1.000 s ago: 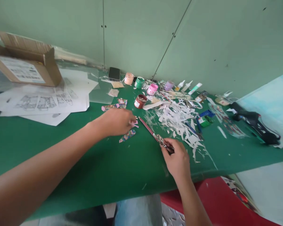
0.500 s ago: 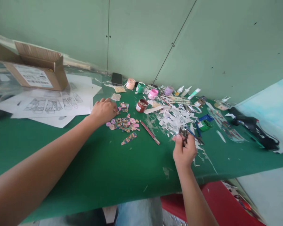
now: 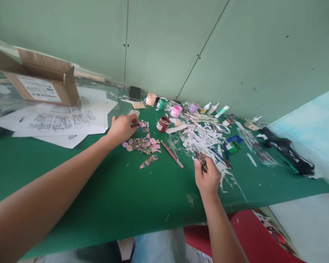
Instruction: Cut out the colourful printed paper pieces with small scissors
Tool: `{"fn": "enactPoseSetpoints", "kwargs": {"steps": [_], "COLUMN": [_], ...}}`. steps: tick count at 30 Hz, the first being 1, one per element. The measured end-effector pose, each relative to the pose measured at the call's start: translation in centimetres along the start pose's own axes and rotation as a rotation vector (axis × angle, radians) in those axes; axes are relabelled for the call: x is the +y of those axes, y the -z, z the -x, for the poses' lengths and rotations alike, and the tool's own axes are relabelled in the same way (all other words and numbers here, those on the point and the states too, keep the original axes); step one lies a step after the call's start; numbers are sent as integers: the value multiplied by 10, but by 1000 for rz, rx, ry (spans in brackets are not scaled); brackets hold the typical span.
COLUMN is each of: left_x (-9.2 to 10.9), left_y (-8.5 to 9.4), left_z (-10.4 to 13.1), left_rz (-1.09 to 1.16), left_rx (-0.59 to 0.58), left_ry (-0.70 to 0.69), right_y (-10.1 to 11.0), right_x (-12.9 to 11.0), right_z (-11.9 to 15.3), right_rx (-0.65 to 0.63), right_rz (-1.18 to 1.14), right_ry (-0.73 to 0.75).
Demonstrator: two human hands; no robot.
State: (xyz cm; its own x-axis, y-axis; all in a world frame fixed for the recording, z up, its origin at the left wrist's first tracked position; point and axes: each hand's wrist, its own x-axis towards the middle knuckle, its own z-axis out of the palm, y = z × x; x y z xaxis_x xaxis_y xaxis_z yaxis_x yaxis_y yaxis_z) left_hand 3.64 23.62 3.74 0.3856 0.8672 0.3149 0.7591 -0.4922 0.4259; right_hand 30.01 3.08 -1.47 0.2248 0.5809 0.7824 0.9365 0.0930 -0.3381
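My right hand (image 3: 207,176) is closed round a small shiny metal tool (image 3: 201,160) that looks like a hand-held hole punch, above the edge of the paper scraps. Over at the left, my left hand (image 3: 123,127) pinches a small dark piece (image 3: 135,125), mostly hidden by the fingers. Just beside those fingertips lies a patterned cut-out (image 3: 144,126). Below it is a pile of colourful cut-out figure parts (image 3: 142,145), with one long patterned piece (image 3: 149,161) apart from the pile. A pink pencil-like stick (image 3: 172,154) lies to their right.
White paper strips (image 3: 204,137) spread over the green table (image 3: 112,204). Jars stand behind, including a dark red one (image 3: 163,124) and a pink one (image 3: 176,111). A cardboard box (image 3: 48,82) and printed sheets (image 3: 62,122) are at left; a black strap (image 3: 287,149) is at right.
My right hand has moved left and slightly down with the metal tool, which is now tilted. My left hand has shifted slightly right, and a small dark piece shows between its fingertips.
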Motion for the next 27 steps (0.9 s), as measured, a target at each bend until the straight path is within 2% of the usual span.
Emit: {"fn": "enactPoseSetpoints", "kwargs": {"steps": [2,4,5,7,8,10,12,13,15,17,20,23,27], "left_x": [5,16,25,47,59,83,102,109,116,116,111,105,103], "left_y": [3,7,8,8,6,-1,-8,-12,-17,-19,-20,-22,-27], "left_z": [0,4,8,21,29,48,67,74,85,89,87,84,84], "left_rz": [194,384,466,604,686,827,877,854,802,769,745,685,573], "left_rx": [157,236,228,107,2,-283,-551,-626,-694,-706,-690,-644,-526], "left_ry": [-96,-209,-248,-252,-198,-24,59,58,5,-55,-93,-155,-261], "right_y": [2,3,4,7,8,12,17,20,25,31,42,51,50], "right_x": [-2,-3,-2,1,3,9,15,18,25,32,44,53,57], "right_z": [-5,-14,-19,-32,-38,-47,-49,-48,-44,-41,-40,-41,-39], "right_rx": [-22,-20,-11,-2,-13,-37,-41,-39,-24,40,114,64,-48], "right_rz": [-73,-285,-406,-624,-683,-735,-722,-707,-721,-672,-336,-152,-152], "right_ry": [-9,-204,-331,-534,-571,-606,-629,-633,-646,-641,-483,-313,-294]}}
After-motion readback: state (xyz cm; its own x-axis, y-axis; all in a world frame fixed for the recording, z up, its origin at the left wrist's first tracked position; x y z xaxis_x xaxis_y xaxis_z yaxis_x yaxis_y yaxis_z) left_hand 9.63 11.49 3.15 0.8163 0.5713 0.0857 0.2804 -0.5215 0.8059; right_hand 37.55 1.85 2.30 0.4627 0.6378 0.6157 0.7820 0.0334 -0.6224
